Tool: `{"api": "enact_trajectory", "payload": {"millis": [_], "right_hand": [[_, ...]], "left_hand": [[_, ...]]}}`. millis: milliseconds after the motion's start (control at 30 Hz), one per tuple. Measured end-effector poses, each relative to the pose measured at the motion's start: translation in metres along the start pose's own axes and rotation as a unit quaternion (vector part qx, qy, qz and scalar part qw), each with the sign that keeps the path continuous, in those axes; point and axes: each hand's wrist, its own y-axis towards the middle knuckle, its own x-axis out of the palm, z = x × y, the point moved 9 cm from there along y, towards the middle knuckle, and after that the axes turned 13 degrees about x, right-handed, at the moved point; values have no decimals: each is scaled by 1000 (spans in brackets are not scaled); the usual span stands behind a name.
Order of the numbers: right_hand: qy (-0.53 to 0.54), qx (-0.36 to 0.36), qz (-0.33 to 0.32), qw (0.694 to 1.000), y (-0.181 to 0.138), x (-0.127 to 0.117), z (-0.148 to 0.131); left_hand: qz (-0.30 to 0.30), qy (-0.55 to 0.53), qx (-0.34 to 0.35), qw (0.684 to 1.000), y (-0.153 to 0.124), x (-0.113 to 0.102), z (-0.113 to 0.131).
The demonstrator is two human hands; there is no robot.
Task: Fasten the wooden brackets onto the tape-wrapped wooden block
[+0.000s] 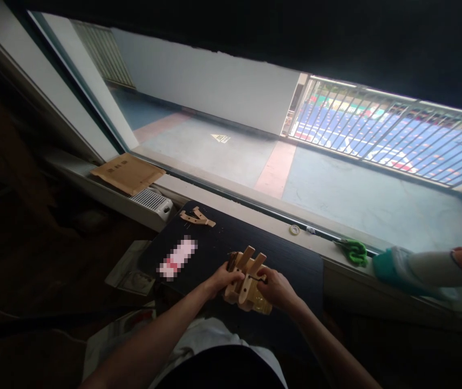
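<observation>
A light wooden assembly with two upright slats and dark round holes is held over the near part of the black table. My left hand is closed around its left side, the thumb lying across the wood. In the fingers of my right hand is a thin dark hex key, its end against the right-hand wooden piece. Something clear and yellowish shows under the right hand; its kind cannot be made out. Farther off on the table lies a Y-shaped wooden piece with small thin bits around it.
The black table stands against a window sill. A roll of tape, a green cloth-like item and a teal-and-white object are along the sill. A brown envelope rests on a white heater at left.
</observation>
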Motion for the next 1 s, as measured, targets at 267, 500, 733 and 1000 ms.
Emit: {"api": "enact_trajectory", "payload": {"millis": [267,500,733,1000], "right_hand": [[-64,60,-13,996,5,21,26],[-106,68,1,992,10,27,22],[-190,13,-2,982,27,41,5],[-263,-63,-27,962,36,58,1]], "left_hand": [[-13,64,-30,997,52,-13,-28],[91,147,82,981,52,-61,-7],[85,242,104,961,6,-58,-40],[53,335,94,936,2,-31,-56]]}}
